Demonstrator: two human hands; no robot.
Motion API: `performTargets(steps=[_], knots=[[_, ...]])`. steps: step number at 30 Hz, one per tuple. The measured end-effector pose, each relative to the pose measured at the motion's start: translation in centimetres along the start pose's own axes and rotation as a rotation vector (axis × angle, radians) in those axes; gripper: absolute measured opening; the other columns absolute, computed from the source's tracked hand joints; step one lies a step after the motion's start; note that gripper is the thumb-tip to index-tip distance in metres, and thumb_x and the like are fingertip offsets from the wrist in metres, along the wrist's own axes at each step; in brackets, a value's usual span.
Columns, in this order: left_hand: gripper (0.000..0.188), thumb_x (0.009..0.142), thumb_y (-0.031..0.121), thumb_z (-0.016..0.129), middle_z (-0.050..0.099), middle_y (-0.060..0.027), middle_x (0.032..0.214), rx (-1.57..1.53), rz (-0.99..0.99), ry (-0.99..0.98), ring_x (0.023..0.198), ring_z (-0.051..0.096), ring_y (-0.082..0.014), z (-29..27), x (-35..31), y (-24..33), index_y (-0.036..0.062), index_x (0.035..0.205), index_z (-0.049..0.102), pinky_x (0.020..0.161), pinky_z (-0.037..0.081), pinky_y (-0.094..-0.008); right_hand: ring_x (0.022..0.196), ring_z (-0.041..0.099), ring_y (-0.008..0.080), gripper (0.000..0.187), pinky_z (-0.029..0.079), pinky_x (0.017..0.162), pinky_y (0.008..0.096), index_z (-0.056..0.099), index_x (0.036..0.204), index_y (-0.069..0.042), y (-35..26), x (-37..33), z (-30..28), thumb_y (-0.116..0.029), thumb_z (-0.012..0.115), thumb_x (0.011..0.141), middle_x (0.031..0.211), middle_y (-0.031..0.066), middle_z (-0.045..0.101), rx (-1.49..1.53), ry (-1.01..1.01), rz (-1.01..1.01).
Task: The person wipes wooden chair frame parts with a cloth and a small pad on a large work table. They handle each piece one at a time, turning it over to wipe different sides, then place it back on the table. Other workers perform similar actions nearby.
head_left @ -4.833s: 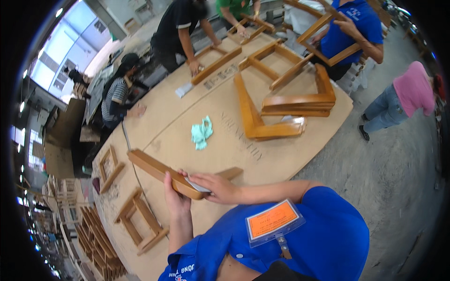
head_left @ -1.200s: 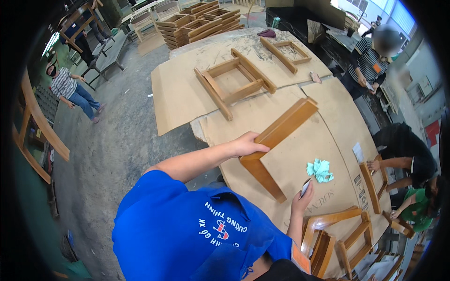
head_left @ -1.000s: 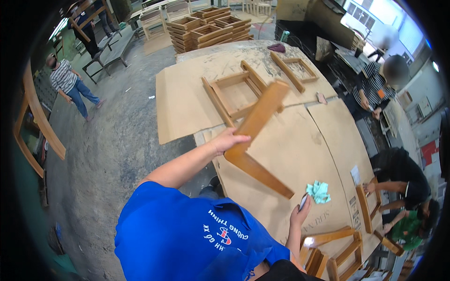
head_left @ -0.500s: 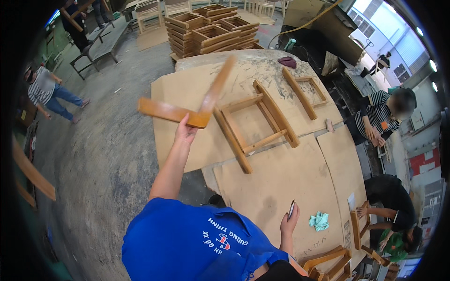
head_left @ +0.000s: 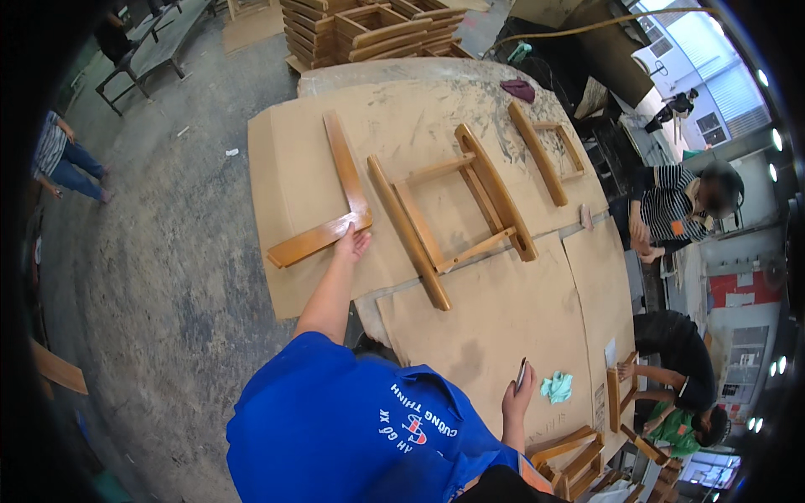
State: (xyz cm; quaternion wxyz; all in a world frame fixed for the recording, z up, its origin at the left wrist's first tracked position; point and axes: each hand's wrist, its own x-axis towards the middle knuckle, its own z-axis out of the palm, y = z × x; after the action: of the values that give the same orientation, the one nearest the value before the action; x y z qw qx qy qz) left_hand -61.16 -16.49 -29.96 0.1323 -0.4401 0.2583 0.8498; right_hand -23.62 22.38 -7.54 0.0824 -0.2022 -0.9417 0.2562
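At the left of the cardboard-covered table, my left hand (head_left: 353,243) grips an L-shaped wooden frame piece (head_left: 312,241) near its corner. The varnished piece lies along the cardboard, one arm pointing away from me and the other to the left. Just right of it rests a rectangular wooden frame (head_left: 410,236) with thick side rails and thinner crossbars. Close to my body, my right hand (head_left: 517,401) is closed around a slim, dark and silver pen-like tool (head_left: 521,374); its exact kind is unclear. Beside that hand lies a crumpled mint-green cloth (head_left: 556,387).
A smaller wooden frame (head_left: 545,155) and a maroon cloth (head_left: 518,90) lie farther back on the cardboard (head_left: 495,310). More wooden frames (head_left: 574,457) sit at the near right. Co-workers stand along the right edge, one handling a frame (head_left: 616,394). Stacked frames (head_left: 369,29) rise behind the table.
My left hand has lowered the L-shaped piece from the air onto the cardboard and turned it, so its long arm now points away. The right hand still holds the slim tool.
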Motion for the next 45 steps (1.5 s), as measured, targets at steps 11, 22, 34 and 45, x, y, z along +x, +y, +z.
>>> performTargets(steps=[11,22,34,45], knots=[[0.108,0.071,0.051,0.074,0.031,-0.0243,0.143,1.046,0.376,-0.02,0.128,0.038,-0.0363,10.3,-1.8,-9.4,0.0073,0.147,0.012,0.097,0.044,-0.046,0.125,0.038,0.0388,0.066,0.033,0.105,0.0408,0.038,0.137,-0.004,0.4,-3.9,0.2,0.01,0.048,0.074,0.134,0.0213,0.037,0.006,-0.014,0.122],[0.107,0.066,0.023,0.08,0.033,-0.0233,0.143,1.102,0.379,0.328,0.131,0.036,-0.0369,15.0,-5.3,-10.1,0.0083,0.146,0.011,0.108,0.034,-0.0423,0.124,0.039,0.0403,0.06,0.035,0.105,0.0418,0.04,0.134,-0.001,3.6,-11.6,-0.3,0.008,0.05,0.076,0.134,0.0227,0.037,-0.096,0.022,0.373],[0.113,0.062,0.01,0.082,0.037,-0.0211,0.14,1.002,0.477,0.172,0.124,0.044,-0.0329,17.9,0.9,-10.4,0.0038,0.146,0.007,0.099,0.044,-0.0395,0.121,0.042,0.0393,0.06,0.038,0.102,0.0408,0.044,0.133,-0.003,4.8,-15.8,1.7,0.007,0.049,0.075,0.132,0.0229,0.038,-0.012,-0.05,0.578],[0.107,0.066,0.016,0.08,0.041,-0.0203,0.138,1.059,0.405,-0.111,0.117,0.051,-0.0329,22.3,3.6,-9.2,0.0082,0.147,0.01,0.094,0.046,-0.0391,0.121,0.042,0.041,0.06,0.037,0.103,0.0416,0.043,0.133,-0.002,4.7,-15.4,3.1,0.006,0.05,0.074,0.131,0.0237,0.039,-0.009,-0.171,0.446]])
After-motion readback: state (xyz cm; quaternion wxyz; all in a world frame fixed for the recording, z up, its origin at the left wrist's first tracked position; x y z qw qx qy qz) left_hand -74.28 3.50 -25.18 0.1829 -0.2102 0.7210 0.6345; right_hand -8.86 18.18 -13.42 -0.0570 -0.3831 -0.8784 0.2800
